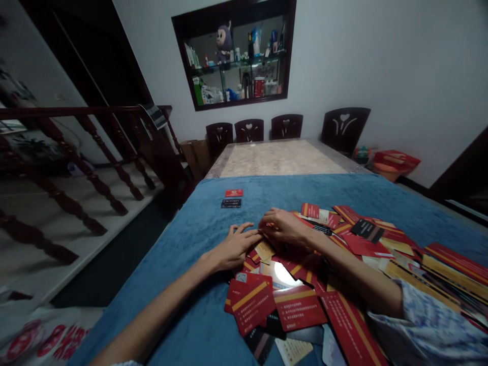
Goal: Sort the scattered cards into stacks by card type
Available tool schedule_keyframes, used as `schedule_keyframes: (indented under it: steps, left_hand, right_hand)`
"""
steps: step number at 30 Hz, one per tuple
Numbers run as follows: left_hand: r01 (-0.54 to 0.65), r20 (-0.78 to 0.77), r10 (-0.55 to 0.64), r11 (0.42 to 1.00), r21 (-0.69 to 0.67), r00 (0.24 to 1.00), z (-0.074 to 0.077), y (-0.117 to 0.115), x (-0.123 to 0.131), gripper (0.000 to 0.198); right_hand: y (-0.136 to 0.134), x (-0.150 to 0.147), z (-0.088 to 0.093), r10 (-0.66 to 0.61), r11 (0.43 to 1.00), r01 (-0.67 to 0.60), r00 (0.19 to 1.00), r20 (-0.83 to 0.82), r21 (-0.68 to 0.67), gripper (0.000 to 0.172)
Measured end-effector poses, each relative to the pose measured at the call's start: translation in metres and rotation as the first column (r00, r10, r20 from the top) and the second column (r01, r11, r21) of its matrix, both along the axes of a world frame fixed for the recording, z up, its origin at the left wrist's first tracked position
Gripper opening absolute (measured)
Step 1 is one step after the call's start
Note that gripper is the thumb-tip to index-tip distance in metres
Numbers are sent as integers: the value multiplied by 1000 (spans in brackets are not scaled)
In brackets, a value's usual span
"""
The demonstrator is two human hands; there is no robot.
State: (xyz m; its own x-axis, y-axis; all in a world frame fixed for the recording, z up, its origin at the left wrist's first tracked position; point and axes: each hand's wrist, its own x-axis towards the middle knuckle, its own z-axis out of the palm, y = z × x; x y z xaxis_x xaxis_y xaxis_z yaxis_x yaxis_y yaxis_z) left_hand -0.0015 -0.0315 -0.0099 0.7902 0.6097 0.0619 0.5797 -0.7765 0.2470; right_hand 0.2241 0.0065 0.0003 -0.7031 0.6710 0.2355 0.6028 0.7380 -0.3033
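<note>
My left hand (233, 247) lies at the left edge of a heap of cards, its fingers stretched out and apart. Just right of it, my right hand (284, 225) is bent over the heap with its fingers curled down; whatever is between them is hidden. The fingertips of both hands almost meet. Below them, a small tan card (264, 250) lies among red cards (253, 304) with yellow stripes and white print. Farther left and back, a small red card (234, 193) and a black card (231, 204) lie apart on the blue cloth (190, 254).
More cards spread right, including a black card (367, 230) and a stack of long red-and-yellow cards (455, 269). The table's marbled far end (282, 155) shows past the cloth. Dark chairs (345, 127) stand around it. A wooden railing (91, 175) runs along the left.
</note>
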Motion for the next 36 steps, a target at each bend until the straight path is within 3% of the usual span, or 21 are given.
schedule_keyframes:
  steps: [7, 12, 17, 24, 36]
  left_hand:
    - [-44, -93, 52, 995, 87, 994, 7, -6, -2, 50]
    - [-49, -94, 60, 992, 116, 994, 12, -9, -4, 30]
    - [-61, -83, 69, 993, 96, 994, 9, -4, -11, 34]
    - [-36, -27, 36, 999, 6, 999, 6, 1, -16, 37]
    - [1, -7, -1, 1000, 10, 1000, 9, 0, -18, 33]
  right_hand:
    - [-19, -3, 3, 49, 999, -50, 998, 25, 17, 16]
    - [-28, -7, 6, 93, 996, -93, 993, 74, -5, 25]
    - [-33, -7, 9, 120, 993, -121, 988, 100, -5, 30]
    - [-25, -2, -3, 149, 989, -149, 985, 81, -13, 36]
    - [-24, -3, -8, 201, 980, -201, 978, 54, -2, 23]
